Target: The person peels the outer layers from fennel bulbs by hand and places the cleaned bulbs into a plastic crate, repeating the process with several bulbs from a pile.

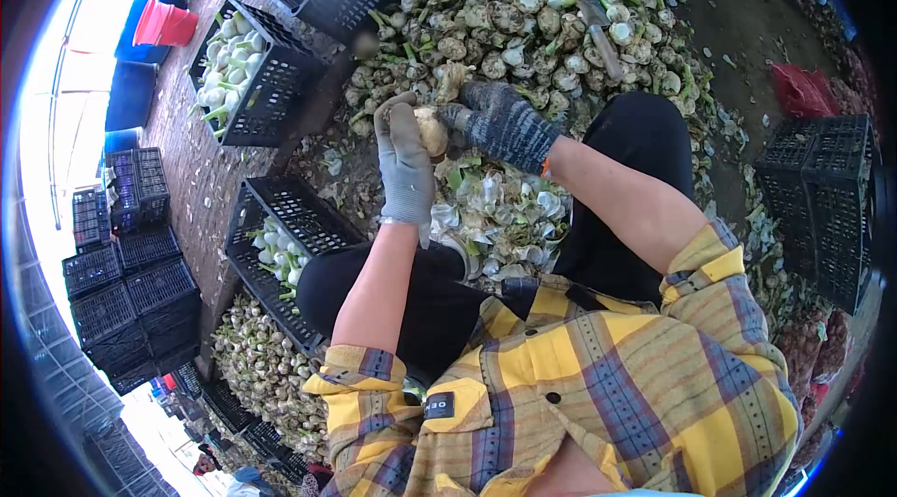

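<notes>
My left hand (404,170), in a grey glove, is wrapped round a pale brown garlic bulb (431,131) above the front edge of a heap. From the other side, my right hand (503,125), in a dark patterned knitted glove, has its curled fingers against the same bulb. Part of the bulb is hidden by the gloves. Dry brownish leaf or skin (452,80) sticks up just beyond it. Past both hands spreads a large heap of unpeeled garlic bulbs (505,21) with cut stems. A blade with a long handle (599,35) lies on that heap.
Peeled skins (505,217) litter the ground between my knees. Black crates with white bulbs stand at the left, one farther off (280,91) and one beside my knee (313,217). Stacked black crates (822,207) stand right; a red bucket (165,22) is far left.
</notes>
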`<state>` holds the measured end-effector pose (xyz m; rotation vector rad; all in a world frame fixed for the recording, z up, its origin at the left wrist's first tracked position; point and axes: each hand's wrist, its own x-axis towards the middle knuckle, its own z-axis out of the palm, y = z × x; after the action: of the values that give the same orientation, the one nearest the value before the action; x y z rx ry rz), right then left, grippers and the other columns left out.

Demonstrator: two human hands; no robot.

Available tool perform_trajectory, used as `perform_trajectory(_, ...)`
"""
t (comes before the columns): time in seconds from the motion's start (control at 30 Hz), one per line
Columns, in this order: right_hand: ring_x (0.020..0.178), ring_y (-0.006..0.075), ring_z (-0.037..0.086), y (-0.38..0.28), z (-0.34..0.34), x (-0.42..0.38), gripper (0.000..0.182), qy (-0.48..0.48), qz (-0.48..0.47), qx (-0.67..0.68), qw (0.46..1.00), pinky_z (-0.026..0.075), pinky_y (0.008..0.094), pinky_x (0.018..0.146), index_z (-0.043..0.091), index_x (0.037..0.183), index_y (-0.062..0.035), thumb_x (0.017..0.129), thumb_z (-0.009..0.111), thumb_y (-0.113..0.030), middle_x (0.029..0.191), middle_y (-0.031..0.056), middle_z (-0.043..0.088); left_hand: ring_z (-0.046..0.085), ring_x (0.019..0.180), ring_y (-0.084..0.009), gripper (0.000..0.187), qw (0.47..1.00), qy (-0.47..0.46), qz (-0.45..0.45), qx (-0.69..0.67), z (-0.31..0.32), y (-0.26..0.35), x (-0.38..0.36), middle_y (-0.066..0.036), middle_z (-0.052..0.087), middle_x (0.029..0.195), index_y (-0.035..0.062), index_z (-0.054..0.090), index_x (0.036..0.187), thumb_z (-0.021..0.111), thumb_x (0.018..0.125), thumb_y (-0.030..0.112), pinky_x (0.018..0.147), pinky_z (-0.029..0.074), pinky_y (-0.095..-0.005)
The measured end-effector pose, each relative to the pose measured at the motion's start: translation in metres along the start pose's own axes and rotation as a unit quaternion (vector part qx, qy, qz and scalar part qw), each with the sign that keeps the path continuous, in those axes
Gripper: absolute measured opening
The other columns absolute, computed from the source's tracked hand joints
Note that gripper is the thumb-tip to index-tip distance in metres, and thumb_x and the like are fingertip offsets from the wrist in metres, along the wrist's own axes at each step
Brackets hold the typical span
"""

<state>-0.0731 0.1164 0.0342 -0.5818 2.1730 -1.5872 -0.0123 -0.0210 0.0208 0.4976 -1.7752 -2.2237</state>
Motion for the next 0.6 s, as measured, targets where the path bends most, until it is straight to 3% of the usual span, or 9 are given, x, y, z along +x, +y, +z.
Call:
perform_trajectory(0.1, 0.082, 0.0398, 0.059, 0.010, 0.004, 0.002, 0.032, 0.016, -0.050, -0.069, 0.996, 0.046, 0.0425, 0.074, 0.060, 0.095, 0.0048, 0.084, 0.053, -0.025, 0.085, 0.0264, 0.061, 0.054, 0.078, -0.0121, 0.043, 0.990, 0.007, -0.143, -0.010, 0.000, 0.014, 0.002, -0.003, 0.053, 0.096, 0.0105, 0.049, 0.113, 0.042, 0.091, 0.047, 0.064, 0.047, -0.0270)
perform_trajectory(0.2, 0.083, 0.0421, 0.057, 0.018, 0.006, 0.002, 0.033, 0.020, -0.036, -0.059, 0.997, 0.045, 0.0442, 0.075, 0.060, 0.094, 0.0050, 0.084, 0.051, -0.025, 0.087, 0.0275, 0.060, 0.055, 0.073, -0.0136, 0.051, 0.987, -0.004, -0.160, -0.002, -0.001, 0.016, 0.001, -0.004, 0.054, 0.092, 0.0100, 0.047, 0.115, 0.037, 0.089, 0.052, 0.057, 0.047, -0.0280)
perform_trajectory(0.3, 0.084, 0.0421, 0.057, 0.023, 0.007, 0.004, 0.035, 0.027, -0.005, -0.087, 0.996, 0.046, 0.0433, 0.076, 0.060, 0.095, 0.0051, 0.083, 0.052, -0.027, 0.088, 0.0273, 0.060, 0.055, 0.076, -0.0136, 0.047, 0.977, -0.036, -0.207, -0.021, 0.005, 0.024, 0.001, -0.004, 0.054, 0.092, 0.0103, 0.043, 0.119, 0.044, 0.089, 0.046, 0.059, 0.047, -0.0259)
perform_trajectory(0.33, 0.084, 0.0418, 0.057, 0.023, 0.007, 0.006, 0.035, 0.030, 0.019, -0.077, 0.996, 0.046, 0.0429, 0.076, 0.060, 0.095, 0.0050, 0.083, 0.052, -0.027, 0.089, 0.0273, 0.060, 0.056, 0.077, -0.0141, 0.046, 0.995, -0.035, -0.074, 0.058, 0.005, 0.012, 0.001, -0.005, 0.054, 0.092, 0.0101, 0.041, 0.121, 0.045, 0.089, 0.043, 0.059, 0.047, -0.0256)
perform_trajectory(0.4, 0.086, 0.0414, 0.058, 0.025, 0.007, 0.010, 0.036, 0.031, 0.069, -0.055, 0.996, 0.047, 0.0420, 0.077, 0.060, 0.096, 0.0049, 0.082, 0.052, -0.027, 0.090, 0.0271, 0.061, 0.056, 0.079, -0.0150, 0.047, 0.958, -0.028, 0.192, 0.211, 0.009, -0.014, -0.005, -0.006, 0.054, 0.093, 0.0098, 0.036, 0.124, 0.049, 0.088, 0.038, 0.059, 0.048, -0.0250)
perform_trajectory(0.43, 0.087, 0.0388, 0.059, 0.026, 0.007, 0.012, 0.036, 0.046, 0.024, -0.097, 0.994, 0.047, 0.0405, 0.078, 0.061, 0.097, 0.0045, 0.082, 0.053, -0.027, 0.091, 0.0261, 0.062, 0.058, 0.079, -0.0164, 0.049, 0.956, -0.022, 0.208, 0.205, 0.008, -0.014, -0.003, -0.007, 0.054, 0.094, 0.0076, 0.032, 0.125, 0.053, 0.087, 0.031, 0.058, 0.047, -0.0240)
perform_trajectory(0.5, 0.087, 0.0379, 0.060, 0.024, 0.008, 0.009, 0.036, 0.064, 0.008, -0.053, 0.996, 0.047, 0.0402, 0.078, 0.060, 0.098, 0.0044, 0.081, 0.053, -0.027, 0.091, 0.0259, 0.062, 0.059, 0.075, -0.0168, 0.049, 0.998, -0.019, -0.005, 0.064, 0.006, 0.001, -0.005, -0.008, 0.055, 0.095, 0.0061, 0.032, 0.123, 0.052, 0.088, 0.032, 0.055, 0.046, -0.0237)
perform_trajectory(0.53, 0.087, 0.0375, 0.060, 0.021, 0.008, 0.006, 0.036, 0.074, 0.001, -0.032, 0.997, 0.047, 0.0401, 0.078, 0.060, 0.098, 0.0044, 0.081, 0.053, -0.027, 0.091, 0.0258, 0.062, 0.059, 0.073, -0.0171, 0.048, 0.993, -0.018, -0.112, -0.009, 0.005, 0.008, -0.005, -0.008, 0.055, 0.095, 0.0054, 0.032, 0.123, 0.052, 0.088, 0.032, 0.054, 0.045, -0.0235)
perform_trajectory(0.6, 0.086, 0.0372, 0.061, 0.017, 0.007, 0.003, 0.035, 0.056, 0.033, 0.042, 0.997, 0.047, 0.0398, 0.077, 0.060, 0.099, 0.0045, 0.081, 0.053, -0.025, 0.091, 0.0252, 0.062, 0.059, 0.064, -0.0161, 0.044, 0.971, -0.058, -0.212, -0.090, -0.003, 0.008, -0.002, -0.007, 0.060, 0.086, 0.0066, 0.043, 0.114, 0.048, 0.088, 0.042, 0.050, 0.041, -0.0249)
